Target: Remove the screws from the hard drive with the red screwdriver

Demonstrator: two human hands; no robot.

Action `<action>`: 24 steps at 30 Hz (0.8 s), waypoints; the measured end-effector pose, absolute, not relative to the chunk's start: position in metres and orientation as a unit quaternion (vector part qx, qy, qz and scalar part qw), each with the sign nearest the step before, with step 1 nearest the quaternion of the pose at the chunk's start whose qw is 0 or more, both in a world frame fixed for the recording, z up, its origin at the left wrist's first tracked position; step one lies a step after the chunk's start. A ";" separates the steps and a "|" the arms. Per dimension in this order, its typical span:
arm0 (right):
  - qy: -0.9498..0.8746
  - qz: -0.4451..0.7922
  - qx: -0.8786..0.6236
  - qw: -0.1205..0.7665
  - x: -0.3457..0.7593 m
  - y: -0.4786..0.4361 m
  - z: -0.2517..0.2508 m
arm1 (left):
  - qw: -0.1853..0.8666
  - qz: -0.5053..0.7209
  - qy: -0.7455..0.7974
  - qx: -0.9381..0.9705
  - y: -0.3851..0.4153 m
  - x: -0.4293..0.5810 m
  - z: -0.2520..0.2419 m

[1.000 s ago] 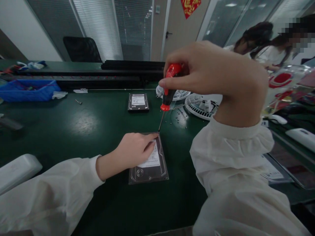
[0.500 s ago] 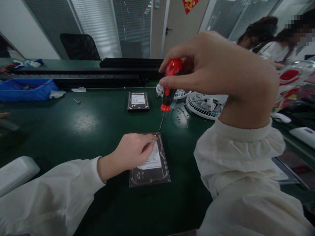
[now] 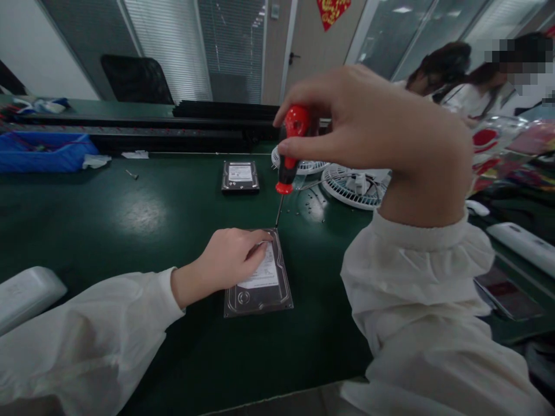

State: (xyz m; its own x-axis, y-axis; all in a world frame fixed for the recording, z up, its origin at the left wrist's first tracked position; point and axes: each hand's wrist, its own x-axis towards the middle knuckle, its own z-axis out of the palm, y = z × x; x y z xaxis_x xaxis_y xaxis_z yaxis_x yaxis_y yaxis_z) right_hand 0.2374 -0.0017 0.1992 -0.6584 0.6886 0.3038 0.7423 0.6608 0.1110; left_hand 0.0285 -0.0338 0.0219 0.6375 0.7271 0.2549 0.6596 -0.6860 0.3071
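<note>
A hard drive (image 3: 281, 289) lies label-up on the green table in front of me. My left hand (image 3: 232, 258) lies over its upper left part, fingers bent and pressing on the cover and white label to hold it down. Above the drive, my right hand (image 3: 347, 121) is closed round the red and black handle of a screwdriver (image 3: 289, 167), thumb and fingers on its sides. The screwdriver leans slightly, its tip at the drive's far right corner. Whether the tip sits in a screw is too small to tell. Several small loose screws (image 3: 310, 203) lie beyond, to the right.
Another hard drive (image 3: 240, 176) lies farther back. White round fan grilles (image 3: 353, 188) with a cable stand behind the screws. A blue bin (image 3: 47, 153) is far left, a white case (image 3: 32, 294) near left, a phone (image 3: 505, 292) at right. Two people sit at back right.
The screwdriver handle has turned a little in my right hand, its tip staying at the same corner. My left hand keeps its place on the drive. The whole view has shifted slightly.
</note>
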 end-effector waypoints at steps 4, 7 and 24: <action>-0.894 -0.100 -0.410 0.151 0.241 -0.004 0.191 | 0.092 0.178 0.385 0.901 -0.034 0.029 0.022; -0.875 -0.109 -0.438 0.176 0.241 -0.008 0.184 | 0.088 0.175 0.391 0.899 -0.034 0.028 0.022; -0.745 0.133 -0.309 0.576 0.219 0.017 0.111 | 0.099 0.212 0.399 0.887 -0.032 0.026 0.014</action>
State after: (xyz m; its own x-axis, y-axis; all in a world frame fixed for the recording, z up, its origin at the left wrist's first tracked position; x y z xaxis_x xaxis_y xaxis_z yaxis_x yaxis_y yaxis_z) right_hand 0.2190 0.0175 0.1112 -0.1451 0.6141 0.7758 0.3067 0.7733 -0.5548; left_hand 0.0259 -0.0321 0.0139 0.5918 0.7491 0.2975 0.6652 -0.6624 0.3446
